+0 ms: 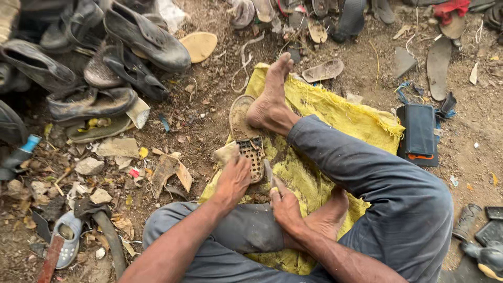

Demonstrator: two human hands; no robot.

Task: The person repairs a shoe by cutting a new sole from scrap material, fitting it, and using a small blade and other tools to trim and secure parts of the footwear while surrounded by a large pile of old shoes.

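Note:
I sit barefoot on a yellow woven sack [346, 112] spread on dirt ground. My left hand [233, 181] presses down on a worn shoe sole [246, 139] with a gridded heel that lies on the sack, its front end pinned under my outstretched foot [270, 99]. Just right of the sole's heel, my right hand [285, 207] is closed around a small blade-like tool [268, 170] that points up toward the sole. My other foot [327, 215] rests tucked beside the right hand.
A pile of old dark shoes [105, 52] fills the upper left. Loose soles [325, 71], scraps and stones litter the dirt. A black pouch [418, 133] lies right of the sack. A small blue shoe [65, 238] and a hammer [102, 222] lie at lower left.

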